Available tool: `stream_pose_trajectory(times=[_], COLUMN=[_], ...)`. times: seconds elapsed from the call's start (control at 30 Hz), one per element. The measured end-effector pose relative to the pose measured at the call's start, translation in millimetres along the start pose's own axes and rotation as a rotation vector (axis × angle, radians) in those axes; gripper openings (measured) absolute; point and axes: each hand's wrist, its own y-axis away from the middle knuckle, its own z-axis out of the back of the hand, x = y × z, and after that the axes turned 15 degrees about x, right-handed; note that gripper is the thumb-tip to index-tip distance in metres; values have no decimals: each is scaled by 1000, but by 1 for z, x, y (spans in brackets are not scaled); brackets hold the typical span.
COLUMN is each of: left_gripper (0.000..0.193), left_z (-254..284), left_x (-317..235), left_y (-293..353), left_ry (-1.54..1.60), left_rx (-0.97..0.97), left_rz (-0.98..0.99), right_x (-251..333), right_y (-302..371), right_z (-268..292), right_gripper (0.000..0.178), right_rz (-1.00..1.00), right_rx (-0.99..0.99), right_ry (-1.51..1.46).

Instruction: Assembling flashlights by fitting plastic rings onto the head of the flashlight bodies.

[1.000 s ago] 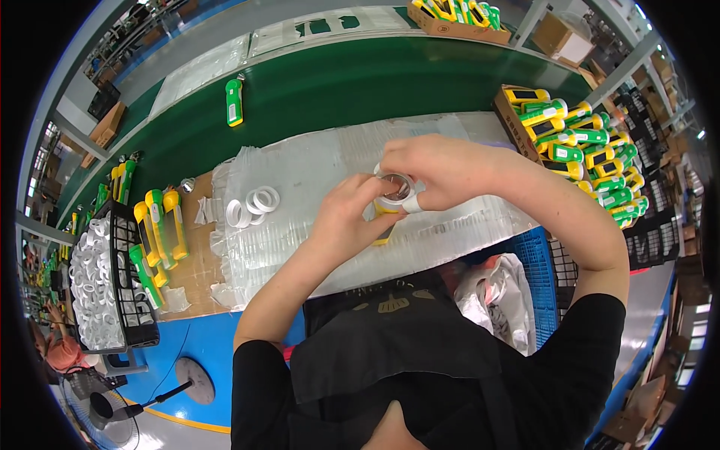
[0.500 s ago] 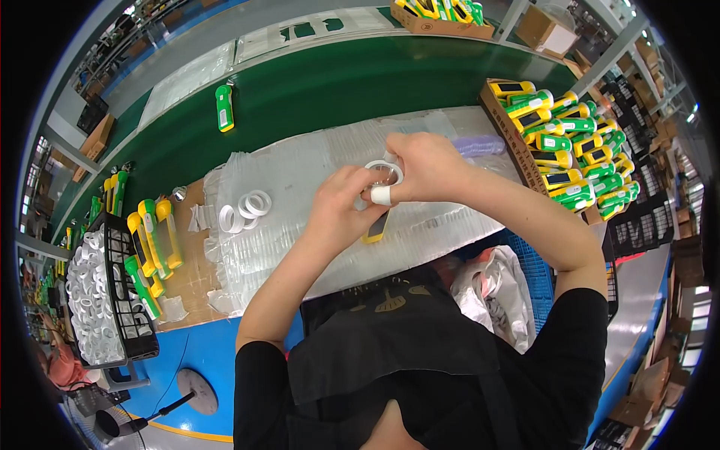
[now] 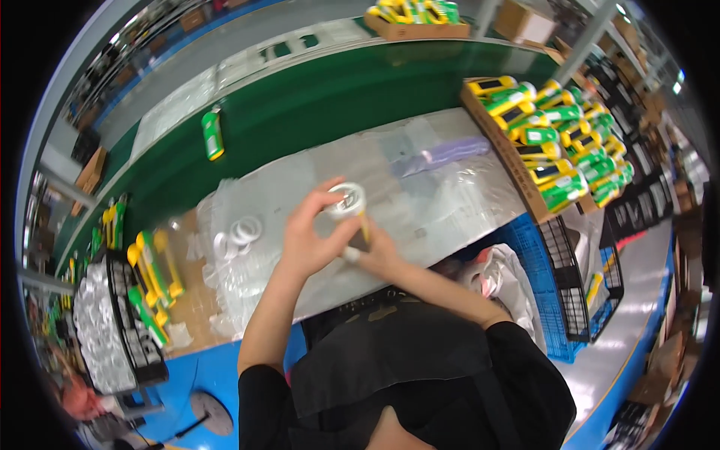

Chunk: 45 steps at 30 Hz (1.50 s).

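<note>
Above the work table I hold a flashlight with a white ring around its clear lens [image 3: 349,201], the lens facing up. My left hand [image 3: 309,234] is closed around the ringed head, fingers on its far side and thumb on the near side. Lower down, my right hand [image 3: 379,256] grips the yellow body, most of which is hidden by the hands. That hand is a little blurred. Several loose white rings [image 3: 244,231] lie on the plastic-covered table to the left of my left hand.
Several yellow and green flashlights [image 3: 150,270] lie on cardboard at the left, beside a black crate [image 3: 127,315] of white rings. A carton [image 3: 501,146] full of flashlights stands at the right. One flashlight [image 3: 213,135] rests on the green conveyor belt [image 3: 300,101]. Purple wrap [image 3: 450,154] lies near the carton.
My right hand has moved from the ring at the flashlight's head down to its body. The flashlight has shifted left, and the whole view has turned slightly.
</note>
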Motion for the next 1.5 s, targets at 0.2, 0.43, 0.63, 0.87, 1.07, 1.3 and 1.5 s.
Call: stream_pose_trajectory(times=[0.2, 0.43, 0.63, 0.87, 1.07, 1.3, 1.5], left_gripper=[21, 43, 57, 62, 56, 48, 46], left_z=[-13, -42, 44, 187, 224, 196, 82], left_x=[0, -1, 118, 280, 338, 325, 146], left_y=[1, -51, -105, -53, -24, -24, -53], left_ry=[848, 909, -435, -1335, -928, -606, 634], left_rx=[31, 259, 85, 10, 189, -245, -308], left_rz=[203, 100, 189, 839, 950, 740, 648], right_x=[35, 58, 6, -32, -47, -1, -15], right_y=[16, 51, 57, 74, 67, -39, -137], right_z=[17, 75, 262, 341, 284, 175, 86], right_gripper=[35, 31, 25, 54, 40, 28, 37], right_rz=[-384, -267, -179, -452, -140, -3, -126], right_rx=[478, 197, -1031, -1006, -1040, -209, -4], right_ry=[-597, -773, 59, 193, 796, 20, -337])
